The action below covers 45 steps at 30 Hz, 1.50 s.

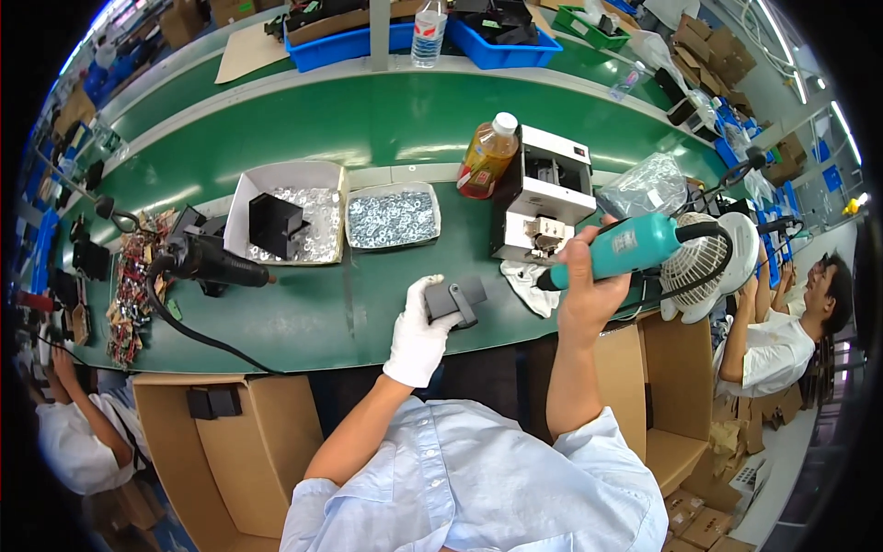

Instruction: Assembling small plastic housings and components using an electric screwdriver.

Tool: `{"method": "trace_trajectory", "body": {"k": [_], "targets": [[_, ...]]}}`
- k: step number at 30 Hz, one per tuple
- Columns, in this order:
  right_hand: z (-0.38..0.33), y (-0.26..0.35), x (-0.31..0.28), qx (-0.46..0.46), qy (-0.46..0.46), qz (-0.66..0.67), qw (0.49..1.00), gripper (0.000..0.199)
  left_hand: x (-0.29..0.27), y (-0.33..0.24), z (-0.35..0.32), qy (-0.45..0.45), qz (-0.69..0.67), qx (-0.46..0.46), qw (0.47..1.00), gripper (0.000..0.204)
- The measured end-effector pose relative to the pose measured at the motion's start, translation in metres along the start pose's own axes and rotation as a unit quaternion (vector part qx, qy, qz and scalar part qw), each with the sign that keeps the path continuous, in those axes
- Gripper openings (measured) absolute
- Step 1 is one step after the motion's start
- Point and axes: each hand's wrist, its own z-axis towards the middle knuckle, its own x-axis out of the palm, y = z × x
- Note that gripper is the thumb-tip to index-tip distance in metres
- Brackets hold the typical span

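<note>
My left hand [416, 342], in a white glove, is closed around a dark grey boxy plastic part [453, 298] with a rounded bracket on its side, just over the near edge of the green bench. My bare right hand [589, 293] grips a teal electric screwdriver [635, 248], its black nose pointing left, apart from the part. Beneath that nose lies a crumpled white cloth [531, 291]. Behind it stands a white and black machine [555, 189], seemingly a screw feeder. A shallow tray of metal washers [394, 217] sits beyond my left hand.
A white box [241, 219] holds small clear pieces and a black part. Left of it are a black corded screwdriver [216, 262] and a heap of small parts [143, 285]. A drink bottle [487, 158] and a fan [701, 267] stand rightward. Cardboard boxes [276, 414] flank me; people sit on both sides.
</note>
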Motion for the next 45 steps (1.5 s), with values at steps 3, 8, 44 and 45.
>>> {"method": "trace_trajectory", "body": {"k": [3, 8, 44, 45], "targets": [[0.004, -0.01, -0.024, -0.074, -0.058, -0.091, 0.991, 0.061, 0.002, 0.003, 0.0, -0.001, -0.055, -0.007, 0.998, 0.061], [-0.042, -0.021, -0.035, -0.156, 0.041, -0.198, 0.967, 0.086, -0.007, -0.013, -0.009, -0.079, -0.192, -0.015, 0.978, 0.061], [-0.111, -0.096, 0.011, 0.187, 0.24, -0.197, 0.932, 0.027, -0.322, 0.107, -0.165, -0.714, -0.102, -0.041, 0.692, 0.033], [-0.111, -0.094, 0.011, 0.187, 0.24, -0.197, 0.932, 0.027, -0.323, 0.109, -0.15, -0.717, -0.09, -0.034, 0.691, 0.033]]}}
